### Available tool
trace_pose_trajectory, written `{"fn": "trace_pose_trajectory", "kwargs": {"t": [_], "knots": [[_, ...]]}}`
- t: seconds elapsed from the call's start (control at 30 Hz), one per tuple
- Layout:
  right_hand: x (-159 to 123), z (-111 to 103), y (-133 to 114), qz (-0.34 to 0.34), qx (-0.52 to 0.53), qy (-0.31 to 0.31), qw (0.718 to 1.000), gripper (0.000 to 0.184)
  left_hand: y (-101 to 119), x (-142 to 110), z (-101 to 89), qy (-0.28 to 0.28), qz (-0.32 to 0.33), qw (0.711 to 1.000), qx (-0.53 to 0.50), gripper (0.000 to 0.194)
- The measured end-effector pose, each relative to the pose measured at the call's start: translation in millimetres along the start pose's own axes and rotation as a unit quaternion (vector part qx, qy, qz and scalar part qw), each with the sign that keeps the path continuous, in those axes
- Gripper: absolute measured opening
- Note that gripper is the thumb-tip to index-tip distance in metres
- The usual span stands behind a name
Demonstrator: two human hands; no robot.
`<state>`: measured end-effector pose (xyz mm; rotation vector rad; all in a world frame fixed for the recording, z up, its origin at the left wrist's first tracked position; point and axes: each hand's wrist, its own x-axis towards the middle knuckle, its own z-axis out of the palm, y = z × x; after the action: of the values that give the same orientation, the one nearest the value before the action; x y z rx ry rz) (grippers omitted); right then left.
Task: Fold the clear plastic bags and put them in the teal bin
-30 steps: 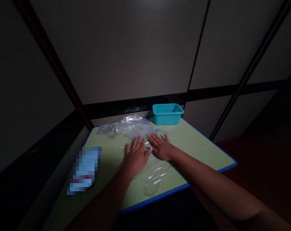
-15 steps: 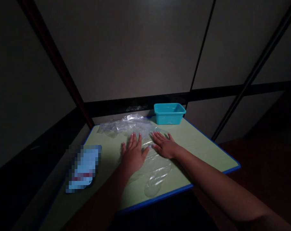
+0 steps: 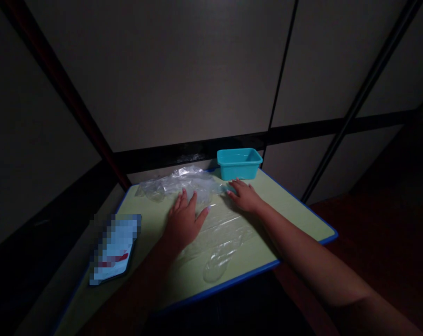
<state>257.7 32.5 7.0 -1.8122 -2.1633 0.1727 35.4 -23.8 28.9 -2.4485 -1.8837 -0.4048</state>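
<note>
A thin clear plastic bag lies spread over the small table, its near end flat and its far part crumpled. My left hand rests palm down at the bag's left side, fingers apart, holding nothing. Further off, my right hand reaches over the upper right of the bag, just in front of a turquoise plastic basket. Its fingers are stretched out and appear to touch the film. The basket stands upright at the far edge.
The pale green tabletop has a blue rim. At its left lies a phone with a lit, blurred screen. Dark-trimmed cabinet panels rise right behind the table.
My right hand has moved away from me, toward the basket. My left hand has shifted a little left across the bag. The whole view has turned slightly right.
</note>
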Motion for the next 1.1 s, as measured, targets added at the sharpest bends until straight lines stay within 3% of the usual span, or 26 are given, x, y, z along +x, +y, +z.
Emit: {"fn": "trace_pose_trajectory", "kwargs": {"t": [0.17,0.3,0.4,0.53,0.73,0.83,0.97,1.03,1.1], "knots": [[0,-8,-2,0.002,0.024,0.073,0.997,0.041,-11,3,-9.4,0.037,0.121,0.992,-0.01,0.055],[2,-8,1,0.025,0.042,0.09,0.995,0.032,-29,5,6.3,0.066,0.115,0.99,-0.037,0.048],[3,-5,2,0.011,0.05,0.074,0.996,0.025,-32,1,17.2,0.068,0.162,0.982,-0.07,0.049],[3,-2,0,-0.022,0.06,0.051,0.997,0.024,-25,-10,19.3,-0.009,0.218,0.975,-0.047,0.057],[0,-2,2,-0.045,0.056,0.028,0.997,0.023,-27,-16,15.1,-0.194,0.158,0.968,0.006,0.092],[1,-1,4,-0.05,0.049,0.02,0.997,0.024,-26,-17,14.6,-0.196,0.162,0.967,0.002,0.094],[0,-2,5,-0.071,0.064,0.022,0.995,0.026,-16,-23,4.3,-0.103,0.207,0.972,-0.047,0.076],[-1,-3,4,-0.077,0.073,0.025,0.994,0.026,-9,-29,-5.2,-0.095,0.271,0.952,-0.106,0.069],[-2,-4,2,-0.079,0.078,0.025,0.994,0.027,-2,-37,-13.4,-0.162,0.35,0.906,-0.174,0.059]]}}
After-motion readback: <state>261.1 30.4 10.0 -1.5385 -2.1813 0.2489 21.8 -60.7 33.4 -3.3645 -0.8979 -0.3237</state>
